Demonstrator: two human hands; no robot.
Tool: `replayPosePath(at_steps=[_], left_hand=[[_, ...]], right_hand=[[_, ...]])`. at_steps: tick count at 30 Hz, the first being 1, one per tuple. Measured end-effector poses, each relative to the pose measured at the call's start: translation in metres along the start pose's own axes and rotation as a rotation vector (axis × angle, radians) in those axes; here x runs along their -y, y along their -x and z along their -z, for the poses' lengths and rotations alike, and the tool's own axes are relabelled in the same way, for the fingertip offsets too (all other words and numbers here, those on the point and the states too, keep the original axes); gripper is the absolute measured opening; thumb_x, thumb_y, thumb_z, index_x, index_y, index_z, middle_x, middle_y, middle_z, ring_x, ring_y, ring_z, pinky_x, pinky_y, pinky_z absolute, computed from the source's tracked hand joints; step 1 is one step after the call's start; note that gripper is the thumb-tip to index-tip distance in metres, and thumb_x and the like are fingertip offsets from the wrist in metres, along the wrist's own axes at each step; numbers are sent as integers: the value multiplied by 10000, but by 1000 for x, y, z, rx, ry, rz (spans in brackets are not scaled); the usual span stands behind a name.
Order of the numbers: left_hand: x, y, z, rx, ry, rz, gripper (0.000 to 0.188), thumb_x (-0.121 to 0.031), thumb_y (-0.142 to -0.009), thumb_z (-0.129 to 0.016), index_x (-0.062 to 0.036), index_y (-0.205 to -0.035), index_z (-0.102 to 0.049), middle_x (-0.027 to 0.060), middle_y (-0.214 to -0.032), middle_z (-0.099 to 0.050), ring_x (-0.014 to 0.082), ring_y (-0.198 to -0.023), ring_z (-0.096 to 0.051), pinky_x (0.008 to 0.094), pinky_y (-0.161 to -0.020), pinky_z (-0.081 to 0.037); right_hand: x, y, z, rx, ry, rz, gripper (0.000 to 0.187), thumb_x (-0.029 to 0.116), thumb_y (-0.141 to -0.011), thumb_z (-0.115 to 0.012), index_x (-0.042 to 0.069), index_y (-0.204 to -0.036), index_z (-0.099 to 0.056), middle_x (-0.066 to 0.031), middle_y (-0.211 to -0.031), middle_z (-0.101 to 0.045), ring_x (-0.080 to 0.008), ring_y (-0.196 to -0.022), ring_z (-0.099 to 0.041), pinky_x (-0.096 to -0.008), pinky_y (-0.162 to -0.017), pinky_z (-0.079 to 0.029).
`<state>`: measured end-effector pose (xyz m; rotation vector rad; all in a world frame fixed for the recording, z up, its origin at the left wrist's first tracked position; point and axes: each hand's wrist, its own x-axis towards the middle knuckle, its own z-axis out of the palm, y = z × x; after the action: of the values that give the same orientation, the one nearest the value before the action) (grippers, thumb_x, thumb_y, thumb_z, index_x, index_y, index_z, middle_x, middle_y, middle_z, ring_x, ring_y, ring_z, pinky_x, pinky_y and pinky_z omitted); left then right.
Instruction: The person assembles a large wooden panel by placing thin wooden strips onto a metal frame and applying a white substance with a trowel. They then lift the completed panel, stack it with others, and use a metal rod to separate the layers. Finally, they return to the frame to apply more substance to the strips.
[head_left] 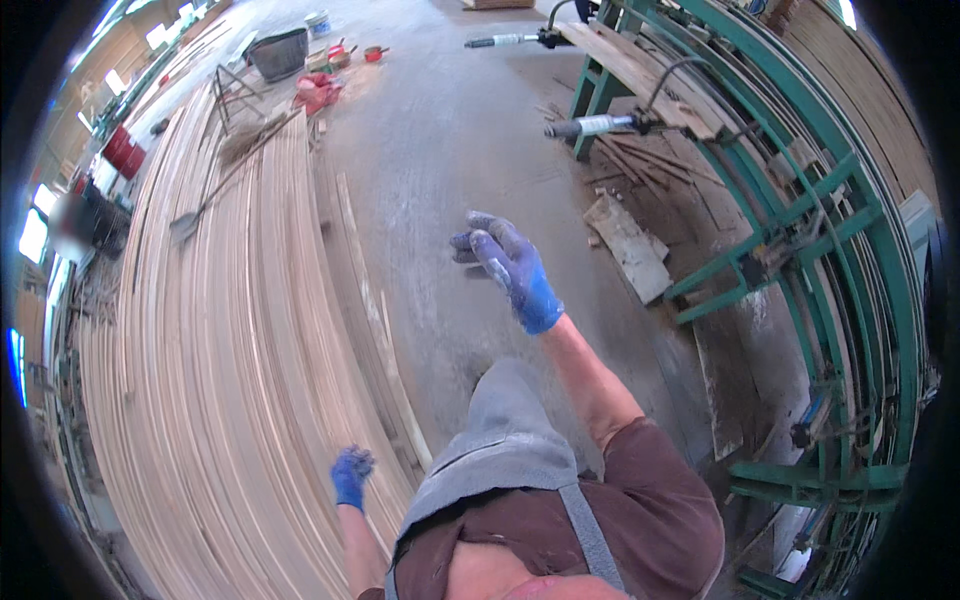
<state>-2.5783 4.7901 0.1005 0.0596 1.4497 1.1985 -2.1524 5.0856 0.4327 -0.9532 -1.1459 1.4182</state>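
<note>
My right hand, in a blue glove with grey, dusty fingers, is raised over the floor in front of me. Its fingers are loosely bent and apart, with nothing in them. Lower down at my left side is my left hand, also in a blue glove. Its fingers are blurred, and no held thing shows. Beneath and beyond it lies a broad stack of long, pale wooden strips. A grey apron hangs over my front, between the two arms.
On the right stands a long green metal frame with handled tools jutting out. Scrap boards lie beneath it. A shovel and broom rest on the strips. Farther off are a black tub and a red drum.
</note>
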Motion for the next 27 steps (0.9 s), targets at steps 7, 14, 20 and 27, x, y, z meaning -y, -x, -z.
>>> replayPosePath(at_steps=[7,14,20,27], left_hand=[[-137,-172,-116,-94,127,66,277,-340,-958,-579,-115,-1107,-640,93,-938,-685,318,-857,-666,457,-770,-557],[-191,-323,-285,-147,-176,422,226,-342,-968,-558,-136,-1011,-639,88,-873,-677,310,-815,-660,458,-745,-550],[-357,-560,-427,-13,-312,357,220,-345,-977,-540,-154,-929,-638,83,-816,-670,304,-779,-656,459,-724,-544],[-763,-881,-638,147,-140,-81,404,-403,-1021,-425,-140,-1272,-600,103,-1204,-661,285,-1013,-658,436,-915,-521]], right_hand=[[-34,-317,11,81,4,-43,533,328,-1002,-600,18,-1412,-461,-93,-1192,-666,-178,-1023,-661,-327,-836,-545],[-22,-630,-10,188,113,-167,517,332,-1017,-571,21,-1414,-457,-92,-1231,-655,-172,-1050,-652,-339,-855,-549],[-43,-880,34,77,38,-227,492,432,-979,-616,52,-1287,-570,-65,-1109,-669,-161,-983,-660,-323,-770,-565],[0,-1124,161,-275,-247,0,443,436,-1004,-576,98,-1290,-577,-74,-1126,-681,-180,-984,-673,-332,-808,-560]])
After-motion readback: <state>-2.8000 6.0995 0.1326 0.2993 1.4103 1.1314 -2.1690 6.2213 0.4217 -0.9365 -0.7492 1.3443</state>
